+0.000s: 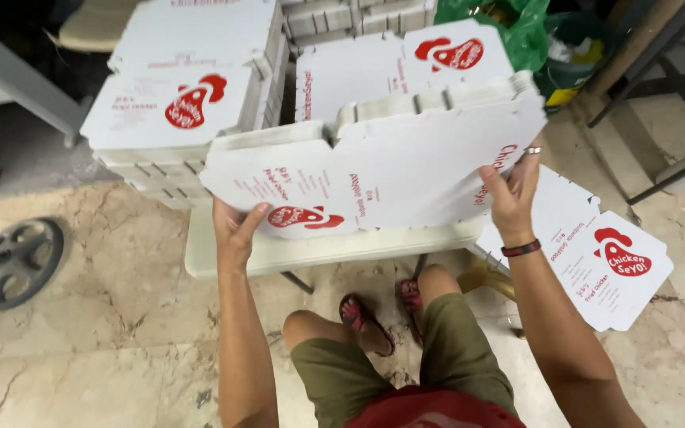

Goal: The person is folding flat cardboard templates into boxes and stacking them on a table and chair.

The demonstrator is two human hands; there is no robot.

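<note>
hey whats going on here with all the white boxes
A seated person holds a flat white cardboard box blank with red print up in both hands: the left hand grips its lower left edge, the right hand its right edge. The blank is partly bent, over a small pale table. Behind it stand stacks of boxes in the same white and red. More flat blanks lie to the right, near the floor. A green bag sits at the back.
</note>
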